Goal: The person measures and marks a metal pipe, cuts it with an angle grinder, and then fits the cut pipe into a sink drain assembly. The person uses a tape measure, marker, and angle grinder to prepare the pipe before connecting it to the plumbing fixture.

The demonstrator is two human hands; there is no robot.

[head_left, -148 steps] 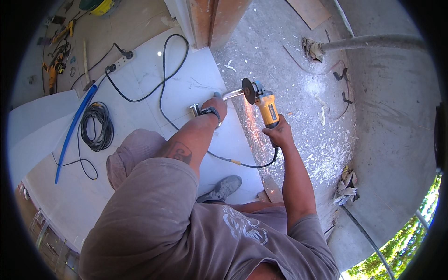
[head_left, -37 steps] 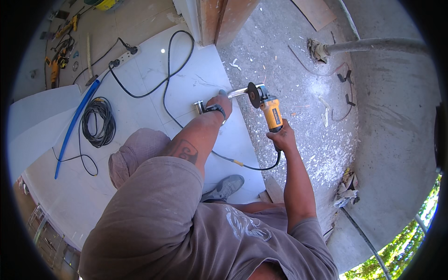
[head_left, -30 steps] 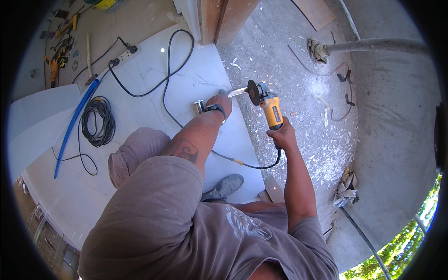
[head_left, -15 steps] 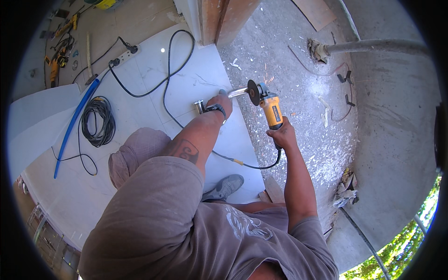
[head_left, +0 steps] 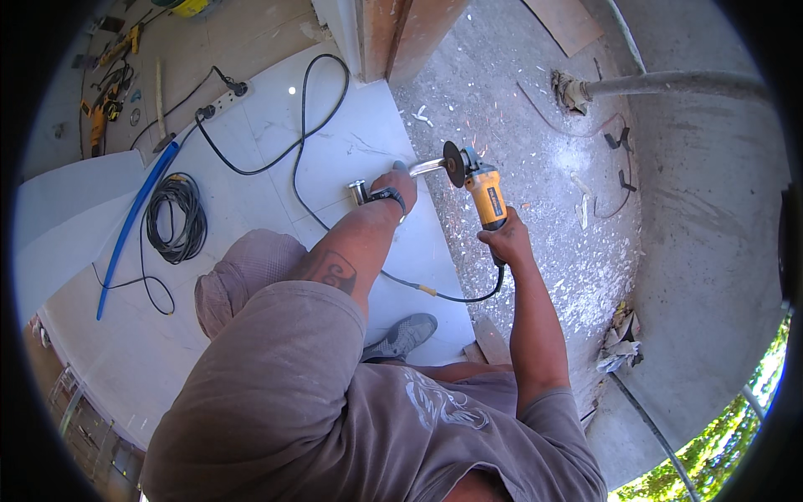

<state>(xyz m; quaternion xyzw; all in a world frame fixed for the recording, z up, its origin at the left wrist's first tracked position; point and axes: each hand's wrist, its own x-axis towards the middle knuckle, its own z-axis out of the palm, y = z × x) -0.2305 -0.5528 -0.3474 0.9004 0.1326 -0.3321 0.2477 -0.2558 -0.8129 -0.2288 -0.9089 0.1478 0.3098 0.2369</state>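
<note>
In my right hand [head_left: 507, 238] is the rear grip of a yellow and black angle grinder [head_left: 487, 199]. Its dark cutting disc [head_left: 454, 164] meets the end of a bent, shiny metal pipe [head_left: 428, 166]. Faint sparks fly near the disc. My left hand [head_left: 396, 186] is closed round the pipe, pressing it down by the edge of the white tiles. The pipe's flanged other end [head_left: 358, 192] sticks out on the left of my wrist. Most of my left fingers are hidden behind the hand. From the grinder's rear runs a black cord [head_left: 468, 299].
A power strip [head_left: 224, 103] with plugs, a coiled black cable [head_left: 176, 219] and a blue tube [head_left: 138, 226] lie left. A hammer [head_left: 160, 109] and yellow power tools [head_left: 98, 125] lie beyond. Rough concrete [head_left: 544, 251] with white chips spreads right, below a wall pipe [head_left: 669, 83].
The sparks at the disc have become fainter and more scattered. The grinder has shifted very slightly; both hands keep their grip and place.
</note>
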